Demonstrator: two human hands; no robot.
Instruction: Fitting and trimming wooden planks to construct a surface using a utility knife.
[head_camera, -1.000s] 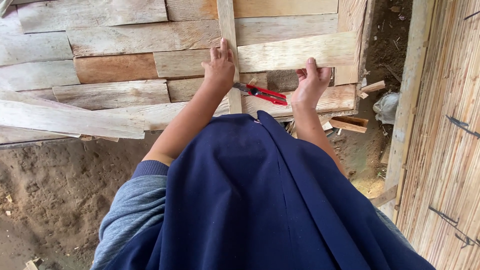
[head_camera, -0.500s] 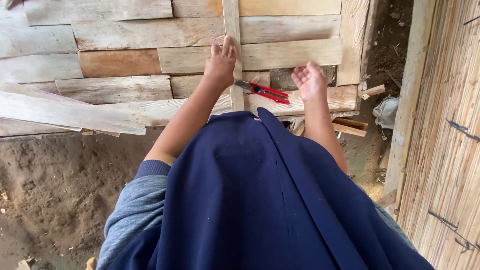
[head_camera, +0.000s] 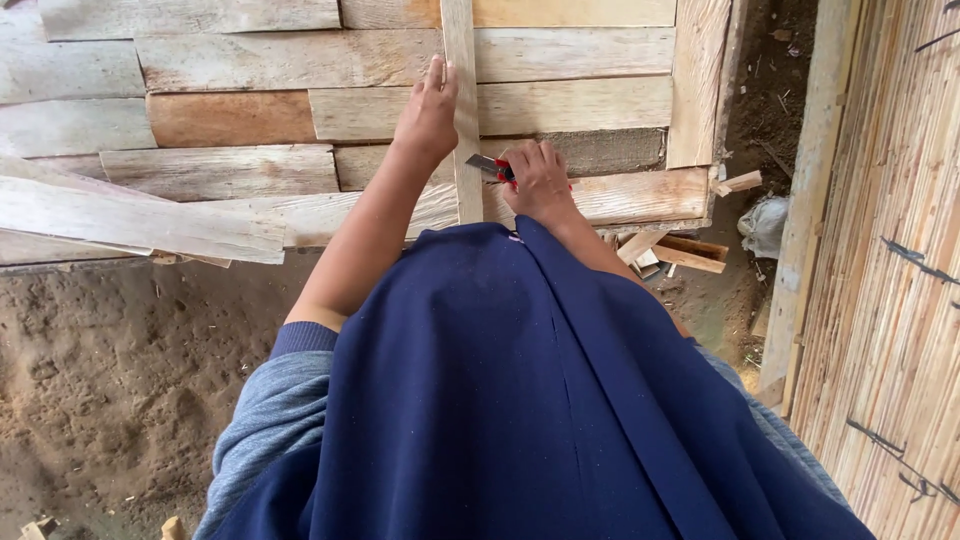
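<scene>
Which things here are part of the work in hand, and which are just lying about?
In use:
left hand on the narrow upright wooden slat
right hand gripping the red-handled cutter

Lying about:
wood offcuts
loose plank
bamboo wall

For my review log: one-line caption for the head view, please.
Left hand rests on a narrow upright wooden slat laid across stacked planks; right hand holds a red-handled cutter beside it.

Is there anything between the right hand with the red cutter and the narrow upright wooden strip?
Nothing visible does. The right hand grips the red cutter, and its metal end points at the narrow strip with no object between. The left hand lies on the strip's other side, higher up.
</scene>
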